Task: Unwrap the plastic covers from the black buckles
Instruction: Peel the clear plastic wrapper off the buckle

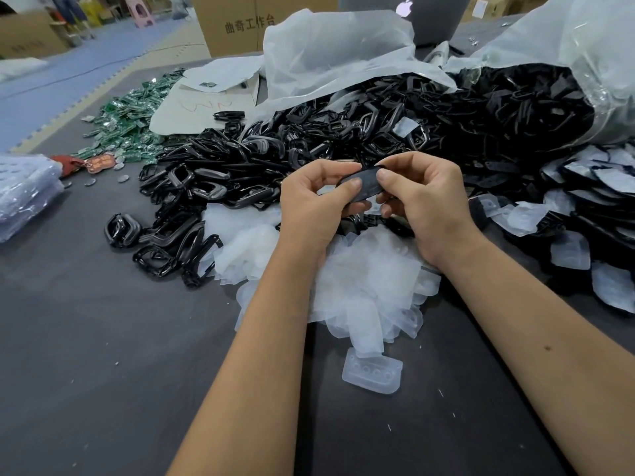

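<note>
fingers (354, 184) of both hands pinch one black buckle (365, 183) between them, held up above the desk (103, 355): the left hand (311, 204) grips its left end with thumb on top, the right hand (426, 197) grips its right end, thumb pressed on its face. whether a plastic cover is on it, i cannot tell. nearest the body, a single clear cover (372, 375) lies flat on the dark desk. beneath the wrists sits a heap of loose clear covers (364, 283). to the left lies a pile of bare buckles (213, 180); to the right, wrapped buckles (584, 207). further back, a big plastic sack (515, 108) spills black buckles. beyond it stand a cardboard box (233, 25) and a laptop (405, 12).
</note>
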Available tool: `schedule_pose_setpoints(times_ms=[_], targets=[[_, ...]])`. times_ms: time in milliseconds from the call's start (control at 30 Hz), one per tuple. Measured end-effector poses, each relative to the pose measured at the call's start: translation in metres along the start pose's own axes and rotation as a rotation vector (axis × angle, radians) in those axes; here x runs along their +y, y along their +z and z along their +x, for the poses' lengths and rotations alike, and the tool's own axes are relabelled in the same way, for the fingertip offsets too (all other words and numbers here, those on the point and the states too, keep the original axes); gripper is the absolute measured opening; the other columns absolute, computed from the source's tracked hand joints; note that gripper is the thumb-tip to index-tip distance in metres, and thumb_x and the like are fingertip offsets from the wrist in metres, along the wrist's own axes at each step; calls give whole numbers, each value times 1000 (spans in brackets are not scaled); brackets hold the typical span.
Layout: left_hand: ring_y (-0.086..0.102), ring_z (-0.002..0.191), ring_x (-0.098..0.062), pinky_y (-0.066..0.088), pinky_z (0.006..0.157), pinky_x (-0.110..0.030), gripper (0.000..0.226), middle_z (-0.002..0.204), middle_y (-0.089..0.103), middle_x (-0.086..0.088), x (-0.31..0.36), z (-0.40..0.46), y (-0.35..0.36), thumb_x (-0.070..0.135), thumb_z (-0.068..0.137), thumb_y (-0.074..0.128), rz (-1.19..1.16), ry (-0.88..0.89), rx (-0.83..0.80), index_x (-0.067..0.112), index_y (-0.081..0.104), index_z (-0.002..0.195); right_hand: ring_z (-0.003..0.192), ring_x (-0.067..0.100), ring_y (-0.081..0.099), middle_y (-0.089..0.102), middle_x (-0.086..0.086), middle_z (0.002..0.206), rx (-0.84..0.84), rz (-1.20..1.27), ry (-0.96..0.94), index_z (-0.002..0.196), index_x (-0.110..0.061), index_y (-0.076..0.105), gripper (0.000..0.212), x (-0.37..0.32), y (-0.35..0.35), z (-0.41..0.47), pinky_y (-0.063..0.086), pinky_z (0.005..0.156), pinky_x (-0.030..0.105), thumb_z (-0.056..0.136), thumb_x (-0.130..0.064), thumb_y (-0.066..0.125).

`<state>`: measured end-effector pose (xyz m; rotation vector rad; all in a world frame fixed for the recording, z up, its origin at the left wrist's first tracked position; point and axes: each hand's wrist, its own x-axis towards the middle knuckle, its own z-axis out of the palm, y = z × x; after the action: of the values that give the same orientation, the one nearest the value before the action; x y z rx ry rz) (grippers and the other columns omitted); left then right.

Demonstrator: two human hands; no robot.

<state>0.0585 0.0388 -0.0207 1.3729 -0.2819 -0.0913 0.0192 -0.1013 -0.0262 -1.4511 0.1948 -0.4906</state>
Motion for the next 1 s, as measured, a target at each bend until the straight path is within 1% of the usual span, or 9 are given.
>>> schedule_pose_setpoints(times_ms=[100,167,333,467,633,733,833,900,1000], targets=[[75,76,-22,61,64,-25,13,101,72,-26,0,1,-1,-13,90,67,-13,-11,39,-2,72,97,62,14,66,71,4,73,-16,50,19,90,-10,72,21,-2,0,0,52,49,23,101,-1,57],[74,75,-21,60,64,-23,13,95,72,-20,0,2,-1,-13,91,67,-15,-11,53,-3,72,98,64,17,68,73,6,77,-27,63,24,90,-10,72,22,-2,0,0,52,48,24,103,-4,55],[75,71,-18,60,63,-23,13,88,71,-18,-1,1,-1,-15,91,65,-40,9,14,-6,71,99,66,21,71,75,4,76,-42,-23,-8,95,-8,72,1,1,1,0,52,48,26,95,-8,73],[76,70,-19,60,63,-23,14,83,73,-11,-2,2,-2,-14,92,64,-20,15,-29,-3,72,98,55,15,65,70,3,64,-10,-11,36,89,-4,70,6,0,1,0,51,49,23,94,-1,72],[77,71,-22,61,66,-26,16,87,75,-12,-1,2,-2,-14,93,62,-10,7,-57,-5,72,102,53,16,65,69,5,66,-20,102,124,85,-3,68,11,-3,-1,2,51,47,23,93,4,69],[76,70,-21,61,64,-25,17,80,75,-10,0,3,-3,-13,94,61,-28,-14,-20,-8,73,105,61,16,67,70,6,78,-39,-88,-55,97,-7,70,6,1,-1,-1,56,50,29,94,-2,72],[73,63,-19,55,55,-18,19,82,76,-13,5,4,-7,-10,94,62,-47,-94,17,0,76,101,75,17,69,69,1,91,-114,-325,-324,103,-10,74,9,3,-4,0,60,58,37,95,-7,73],[71,60,-18,54,54,-16,22,83,77,-14,9,6,-10,-10,94,61,-132,-173,36,4,78,94,88,17,68,69,-1,99,-180,-440,-440,103,-13,79,9,3,-6,0,58,68,30,96,-12,73],[66,54,-15,52,52,-14,25,79,75,-14,14,11,-18,-8,92,56,-240,-280,89,3,78,88,96,15,65,66,3,109,-266,-545,-499,113,-16,80,22,3,-7,0,46,73,11,91,-18,81]])
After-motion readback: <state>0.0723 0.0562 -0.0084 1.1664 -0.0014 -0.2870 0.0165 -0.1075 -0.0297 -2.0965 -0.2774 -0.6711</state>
